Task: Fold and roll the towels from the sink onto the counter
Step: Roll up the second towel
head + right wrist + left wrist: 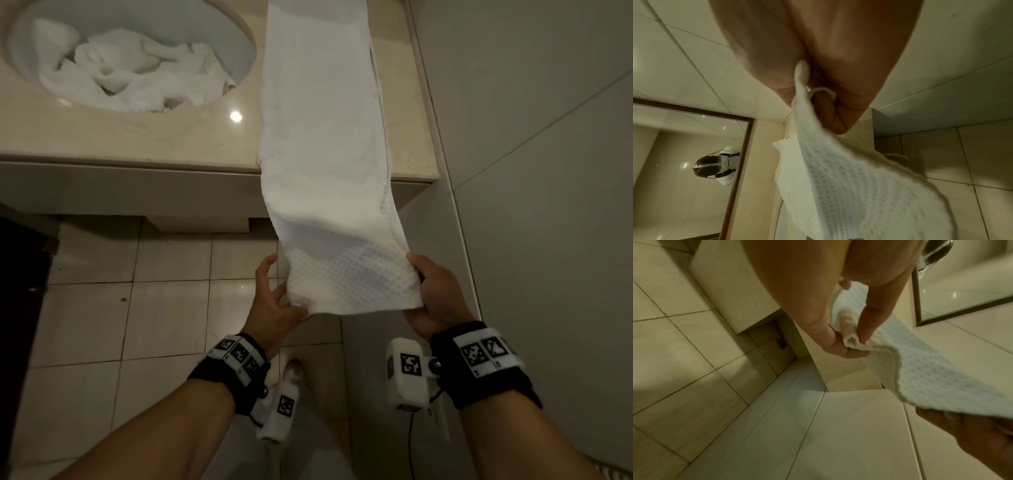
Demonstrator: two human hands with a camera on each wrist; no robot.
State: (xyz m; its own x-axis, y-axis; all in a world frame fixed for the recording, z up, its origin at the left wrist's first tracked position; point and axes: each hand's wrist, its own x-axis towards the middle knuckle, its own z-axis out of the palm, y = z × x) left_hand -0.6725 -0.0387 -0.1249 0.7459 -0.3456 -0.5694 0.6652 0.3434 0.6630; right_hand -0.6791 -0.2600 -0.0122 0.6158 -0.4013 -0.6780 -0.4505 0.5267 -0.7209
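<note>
Holding the folded towel [325,144] by its near corners, we pinch one in our left hand [277,308] and one in our right hand [435,294]; it stretches from the counter [137,137] over the floor.

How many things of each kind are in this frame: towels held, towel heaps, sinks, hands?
Folded towel held: 1
Heap of towels in the sink: 1 (single towels cannot be told apart)
Sink: 1
Hands: 2, left hand and right hand, each gripping a near corner
Total: 5
</note>
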